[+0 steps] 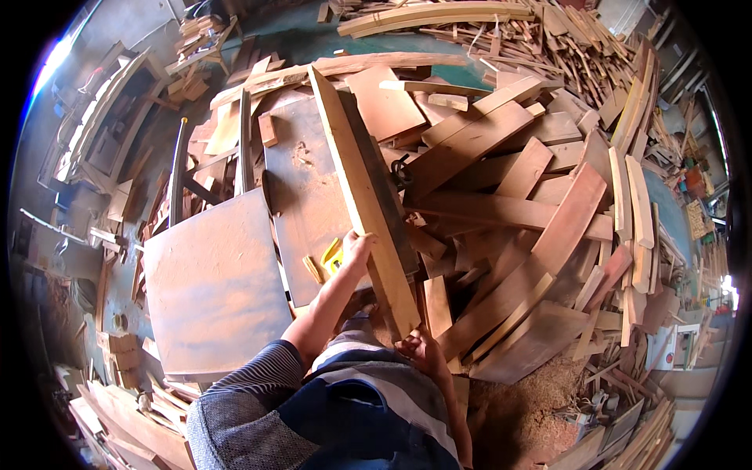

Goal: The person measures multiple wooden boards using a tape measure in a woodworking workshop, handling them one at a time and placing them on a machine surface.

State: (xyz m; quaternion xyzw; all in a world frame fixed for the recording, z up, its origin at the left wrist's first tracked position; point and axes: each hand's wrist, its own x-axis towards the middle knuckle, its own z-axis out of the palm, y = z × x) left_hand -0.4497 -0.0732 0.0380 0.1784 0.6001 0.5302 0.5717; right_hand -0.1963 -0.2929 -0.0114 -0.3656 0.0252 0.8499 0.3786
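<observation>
A long pale wooden plank [359,196] runs along the right side of a dusty metal machine table [301,200], its near end close to my body. Partway up its left side, my left hand [357,251] is closed on it. At the near end, my right hand [421,349] grips the lower corner, some of its fingers hidden. A yellow tool with an open handle [332,255] lies on the table just left of my left hand, partly covered by it. Beside that is a small wood offcut [312,269]. Sawdust and chips [302,154] are scattered farther up.
A wide metal side table [215,286] adjoins on the left. Piled boards [501,204] crowd the right, with a heap of wood scraps [580,47] at the far right. Sawdust [525,423] covers the floor at lower right. A small wood block [269,130] sits at the table's far left.
</observation>
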